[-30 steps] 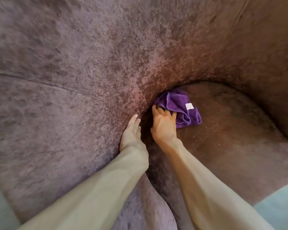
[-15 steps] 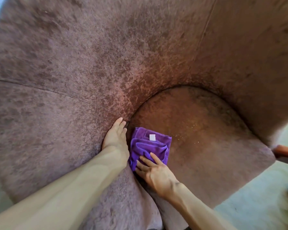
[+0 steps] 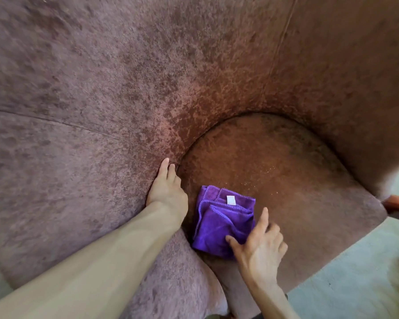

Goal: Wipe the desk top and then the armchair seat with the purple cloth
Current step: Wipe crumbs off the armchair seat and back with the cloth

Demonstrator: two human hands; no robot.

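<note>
The folded purple cloth (image 3: pixel 224 224) is lying on the armchair seat (image 3: pixel 297 180), long axis running near to far, between the flat left hand (image 3: pixel 167 192) and the spread right hand (image 3: pixel 260 249), which is touching its near-right corner.

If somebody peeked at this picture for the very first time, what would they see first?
The bright purple cloth jumps out first, lying folded on the brown chair seat near its front left. The right hand rests on the cloth's near corner with fingers spread, while the left hand lies flat against the chair's inner side. A sprinkle of pale crumbs dots the seat just beyond the cloth.
</note>
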